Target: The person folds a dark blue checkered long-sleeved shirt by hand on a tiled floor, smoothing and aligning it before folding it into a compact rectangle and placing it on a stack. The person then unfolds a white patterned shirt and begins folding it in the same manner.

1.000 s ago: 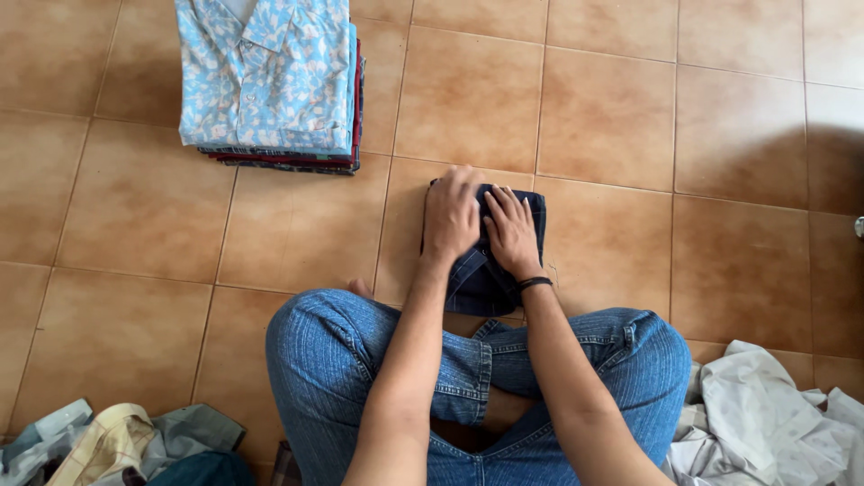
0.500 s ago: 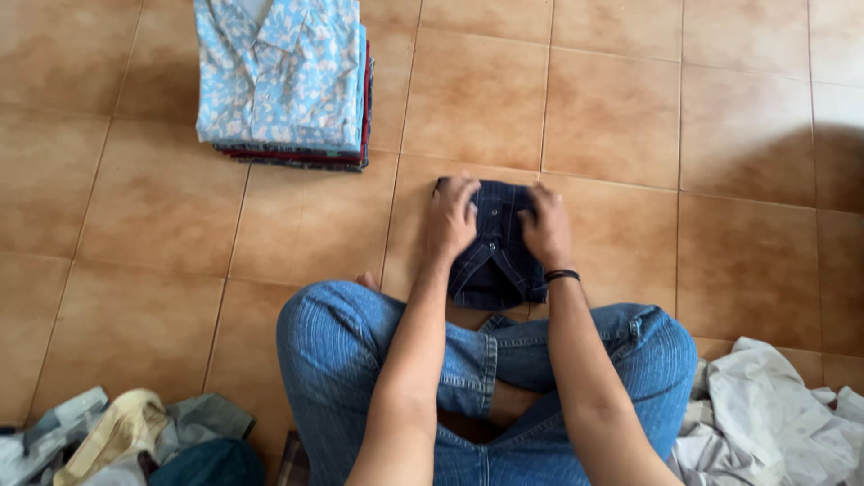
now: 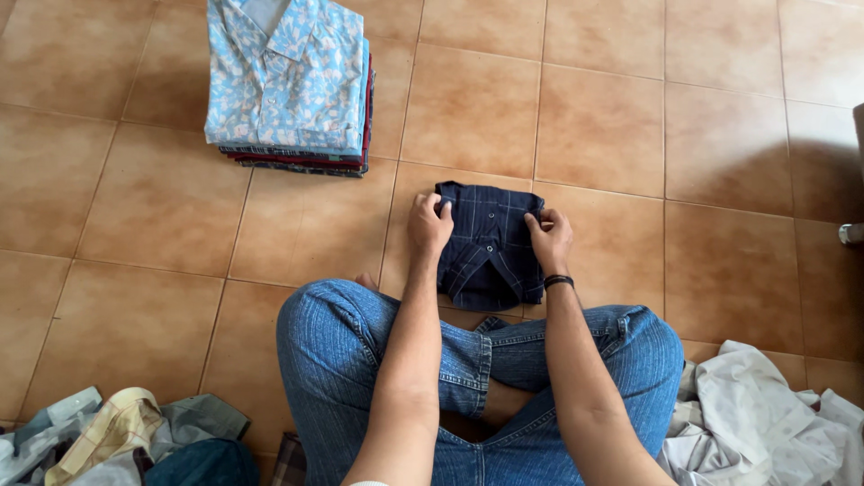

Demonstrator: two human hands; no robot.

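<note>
A folded navy checked shirt lies on the tan tiled floor, just in front of the person's crossed legs in blue jeans. Its near edge, where the collar sits, meets the knees, and the outer edges of the shirt are covered by the hands. The left hand pinches the shirt's left edge with fingers curled over it; the right hand, with a dark band at the wrist, grips the right edge the same way. How far the fingers reach beneath the cloth cannot be made out.

Farther off to the left stands a stack of folded shirts, topped by a light blue one with a white pattern; its top is cut off by the frame, and the garments under it show only as thin red and dark edges. At the lower left corner lies a heap of loose clothes, partly out of frame, and a crumpled pale garment lies at the lower right beside the knee. A small metal object at the right edge is too cut off to identify.
</note>
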